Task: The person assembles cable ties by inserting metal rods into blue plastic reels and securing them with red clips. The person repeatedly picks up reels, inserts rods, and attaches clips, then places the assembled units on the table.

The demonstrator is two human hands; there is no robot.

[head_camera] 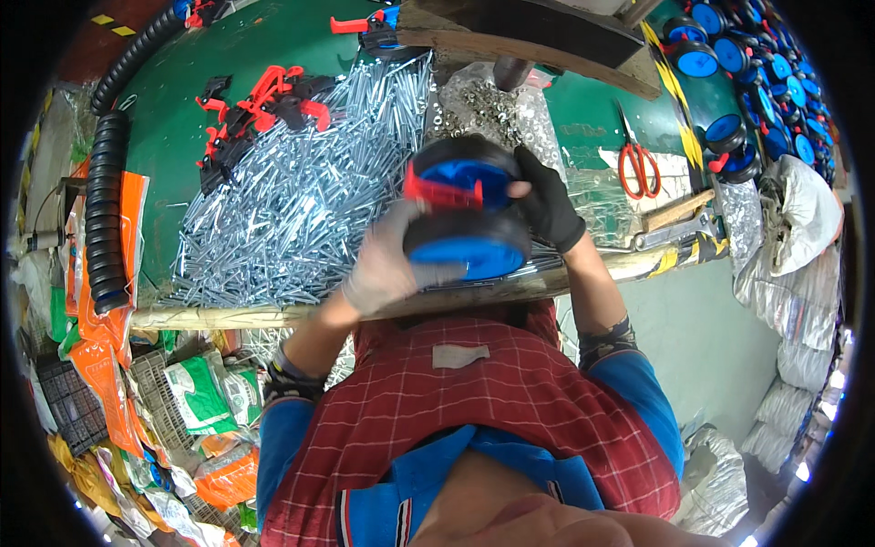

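Between my two hands is a twin-wheel caster assembly [472, 249], with blue hubs, black tyres and a red lever [441, 191] between the wheels. My left hand [386, 263], in a pale glove and blurred, grips the lower wheel from the left. On the other side my right hand [550, 202], in a black glove with a bare fingertip, holds the upper wheel. A large heap of long metal bolts [294, 205] lies just left of the assembly. Behind it, small metal nuts [485, 106] lie on clear plastic. Black brackets with red levers [263, 109] rest on the bolts.
Overhanging the bench's back is a machine frame [533, 48]. Red-handled scissors [639, 169], an adjustable wrench [677, 231] and a wooden-handled tool [677, 210] lie at right. Many finished blue wheels [779, 89] are piled far right. A black spiral hose [107, 212] hangs at left.
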